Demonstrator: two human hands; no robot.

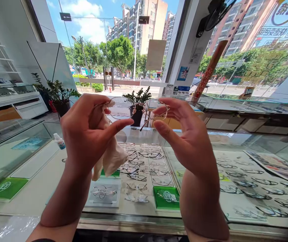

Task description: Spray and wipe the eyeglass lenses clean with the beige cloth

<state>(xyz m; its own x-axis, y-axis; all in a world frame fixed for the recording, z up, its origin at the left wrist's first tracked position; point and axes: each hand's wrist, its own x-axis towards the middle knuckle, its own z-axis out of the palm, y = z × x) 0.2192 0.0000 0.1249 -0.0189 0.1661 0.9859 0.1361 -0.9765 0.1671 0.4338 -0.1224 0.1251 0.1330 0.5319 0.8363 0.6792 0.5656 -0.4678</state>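
A pair of thin-rimmed eyeglasses (121,118) is raised in front of me, above the glass display case, with its lenses facing the window. My left hand (85,134) grips the left rim and also has a pale cleaning cloth (115,157) tucked in its fingers, hanging below. My right hand (188,134) holds the right rim between thumb and fingers. One dark temple tip (141,128) shows beneath the bridge.
Under my hands, a glass display case (134,218) holds several rows of eyeglasses (150,154) and green signs (167,197). A small spray bottle (59,141) stands at left. Potted plants (62,107) and a large window lie beyond.
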